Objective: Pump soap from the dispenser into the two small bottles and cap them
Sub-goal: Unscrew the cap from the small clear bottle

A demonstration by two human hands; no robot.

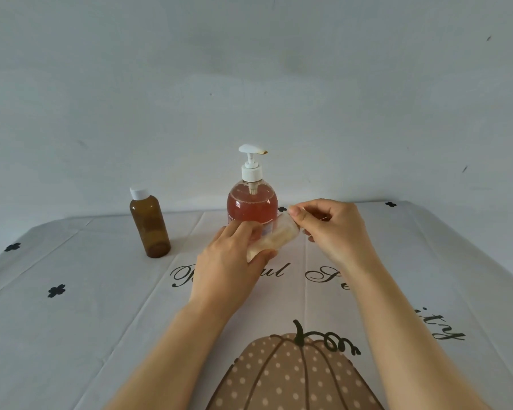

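Small clear plastic bottle [274,236] is held tilted just in front of the round pump dispenser of orange-red soap [251,199], hiding the dispenser's lower label. Left hand [228,267] is wrapped around the bottle's base. Right hand [332,229] is pinched closed at its neck; cap is covered by fingers, not discernible. Brown capped bottle [149,223] stands left of dispenser, well apart.

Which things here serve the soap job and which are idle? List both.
In the job: clear round pump dispenser of reddish soap; small clear plastic bottle held tilted by left hand; right hand at its neck; amber bottle, white cap.
Idle: pumpkin-print tablecloth.
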